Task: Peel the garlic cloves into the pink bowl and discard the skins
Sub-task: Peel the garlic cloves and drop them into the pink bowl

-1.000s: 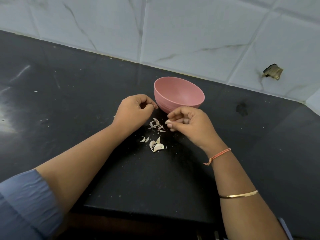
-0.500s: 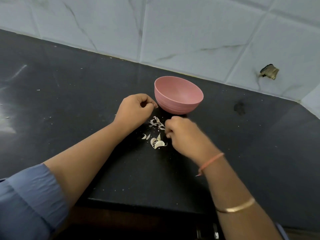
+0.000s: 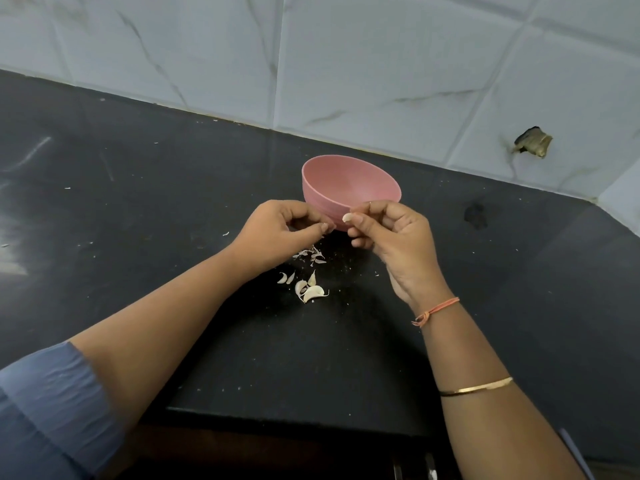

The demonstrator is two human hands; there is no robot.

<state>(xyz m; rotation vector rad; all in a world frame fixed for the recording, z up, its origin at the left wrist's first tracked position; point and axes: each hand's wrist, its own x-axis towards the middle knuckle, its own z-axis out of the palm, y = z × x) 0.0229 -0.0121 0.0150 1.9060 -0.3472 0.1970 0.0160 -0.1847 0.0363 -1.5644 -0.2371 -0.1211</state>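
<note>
Both hands raised at frame centre, just in front of the pink bowl (image 3: pixel 349 188). Right hand (image 3: pixel 391 233) pinching a pale garlic clove (image 3: pixel 346 217) between thumb and forefinger, tip pointing left. Left hand (image 3: pixel 277 230) curled, fingertips (image 3: pixel 323 228) drawn together close to the clove but apart from it — whether gripping a scrap of skin, cannot tell. Bowl upright on the dark countertop (image 3: pixel 138 202), interior apparently empty. Below the hands, lower centre, a scatter of papery skins (image 3: pixel 313 254) and a small cluster of loose cloves (image 3: pixel 308 289) lying on the counter.

Likely step: stripping skin from the held clove. Best done by catching a loose edge at the tip with a nail and pulling along the length — firm but gentle pinch, clove kept over the bowl's near rim for a short drop, skins dropped onto the existing pile.
</note>
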